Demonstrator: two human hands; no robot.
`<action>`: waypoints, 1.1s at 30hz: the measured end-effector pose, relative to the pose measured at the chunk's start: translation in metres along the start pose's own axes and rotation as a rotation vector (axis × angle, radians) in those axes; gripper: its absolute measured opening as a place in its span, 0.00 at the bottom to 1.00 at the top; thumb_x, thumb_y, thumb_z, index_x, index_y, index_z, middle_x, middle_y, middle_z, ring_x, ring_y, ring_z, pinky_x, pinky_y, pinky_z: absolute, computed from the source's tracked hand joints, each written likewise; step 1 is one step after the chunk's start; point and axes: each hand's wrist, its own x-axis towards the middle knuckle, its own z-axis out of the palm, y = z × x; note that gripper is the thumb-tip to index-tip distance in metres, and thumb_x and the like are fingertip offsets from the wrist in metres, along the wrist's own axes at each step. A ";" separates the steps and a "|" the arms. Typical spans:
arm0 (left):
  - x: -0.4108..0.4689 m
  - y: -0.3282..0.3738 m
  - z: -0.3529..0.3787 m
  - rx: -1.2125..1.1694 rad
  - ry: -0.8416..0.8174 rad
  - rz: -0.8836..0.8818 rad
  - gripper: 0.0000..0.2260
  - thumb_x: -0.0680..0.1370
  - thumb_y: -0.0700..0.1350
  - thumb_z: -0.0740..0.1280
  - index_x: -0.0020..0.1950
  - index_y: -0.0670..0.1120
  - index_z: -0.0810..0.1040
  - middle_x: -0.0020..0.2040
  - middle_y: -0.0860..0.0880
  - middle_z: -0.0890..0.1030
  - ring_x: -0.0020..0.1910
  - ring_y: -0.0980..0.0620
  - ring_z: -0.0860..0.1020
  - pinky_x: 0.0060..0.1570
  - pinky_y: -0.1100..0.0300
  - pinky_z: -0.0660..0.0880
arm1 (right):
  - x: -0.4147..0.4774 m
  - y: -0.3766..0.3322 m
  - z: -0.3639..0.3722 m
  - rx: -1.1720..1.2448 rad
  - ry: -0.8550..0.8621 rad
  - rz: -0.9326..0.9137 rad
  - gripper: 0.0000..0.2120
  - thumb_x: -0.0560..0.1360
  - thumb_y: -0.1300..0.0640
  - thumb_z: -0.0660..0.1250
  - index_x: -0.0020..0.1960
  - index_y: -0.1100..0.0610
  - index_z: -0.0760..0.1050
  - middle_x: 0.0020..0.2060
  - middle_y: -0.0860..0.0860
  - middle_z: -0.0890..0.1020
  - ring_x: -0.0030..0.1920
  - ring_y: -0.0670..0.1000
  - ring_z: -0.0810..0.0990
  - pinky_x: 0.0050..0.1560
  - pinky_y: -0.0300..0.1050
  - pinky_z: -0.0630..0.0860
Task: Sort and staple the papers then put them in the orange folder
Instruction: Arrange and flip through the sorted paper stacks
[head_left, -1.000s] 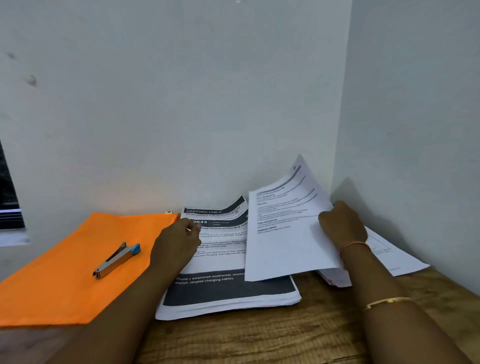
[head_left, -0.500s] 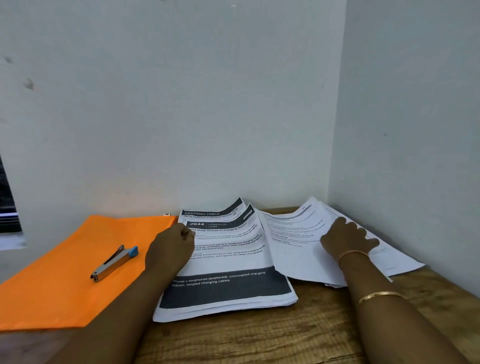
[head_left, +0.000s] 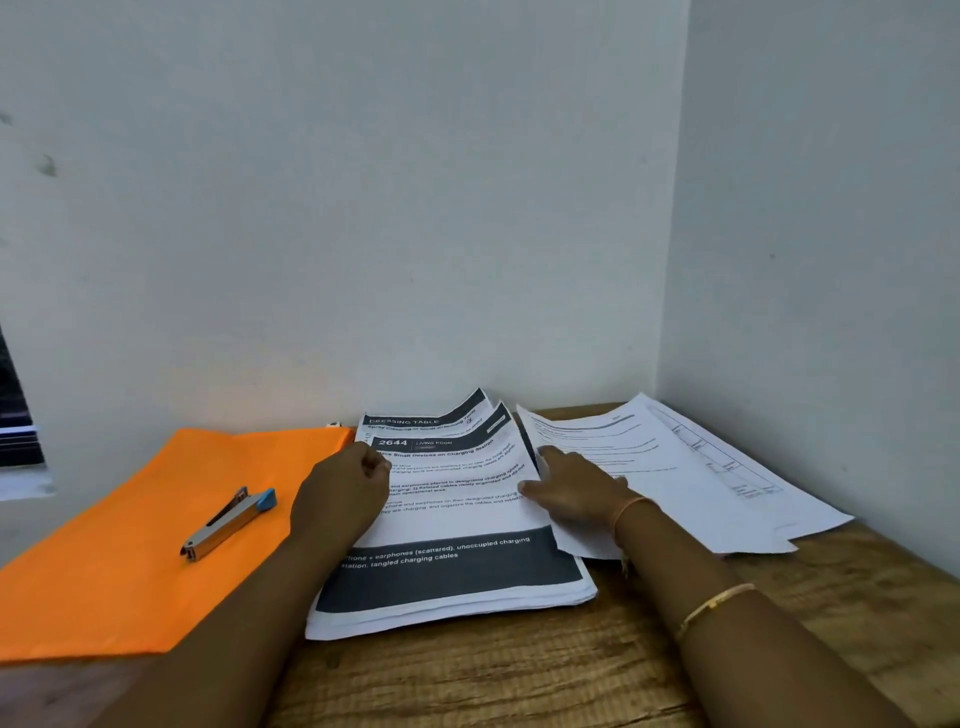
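Note:
A thick stack of printed papers (head_left: 452, 577) lies on the wooden desk (head_left: 519, 670) in front of me, its top sheets curling up at the far end. My left hand (head_left: 340, 493) rests on the stack's left edge, fingers curled against the top sheets. My right hand (head_left: 576, 491) is at the stack's right edge, thumb on the top sheet (head_left: 457, 514) and fingers beside its lifted edge. To the right lies a loose pile of white text sheets (head_left: 685, 483). The orange folder (head_left: 130, 551) lies flat at the left, with a silver stapler with a blue end (head_left: 228, 522) on it.
The desk sits in a corner: a white wall (head_left: 363, 234) runs close behind the papers and another wall (head_left: 831, 260) closes off the right side. A dark window edge (head_left: 15, 415) shows at the far left. Bare wood shows along the near edge.
My right hand laid the white sheet it was holding up onto the right-hand pile, then moved left to the right edge of the stack. My left hand stayed on the stack.

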 end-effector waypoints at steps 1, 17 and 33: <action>0.000 0.000 0.000 -0.005 -0.008 0.003 0.04 0.79 0.45 0.62 0.45 0.49 0.75 0.41 0.51 0.78 0.40 0.52 0.73 0.38 0.59 0.67 | 0.001 0.003 -0.001 0.008 -0.012 0.023 0.29 0.78 0.41 0.57 0.74 0.51 0.57 0.74 0.52 0.63 0.73 0.58 0.61 0.71 0.67 0.49; 0.005 -0.009 0.003 0.065 -0.170 -0.012 0.10 0.76 0.48 0.68 0.56 0.49 0.77 0.58 0.47 0.77 0.57 0.48 0.74 0.53 0.58 0.70 | 0.006 0.028 -0.011 -0.110 -0.027 0.139 0.31 0.75 0.40 0.58 0.75 0.47 0.56 0.75 0.51 0.60 0.75 0.59 0.56 0.69 0.73 0.42; -0.002 0.002 -0.004 0.134 -0.241 -0.075 0.32 0.71 0.48 0.74 0.70 0.46 0.63 0.67 0.45 0.71 0.64 0.47 0.71 0.53 0.60 0.68 | -0.007 -0.018 -0.003 -0.067 0.148 -0.047 0.24 0.76 0.37 0.55 0.69 0.44 0.66 0.62 0.49 0.76 0.68 0.57 0.69 0.67 0.74 0.40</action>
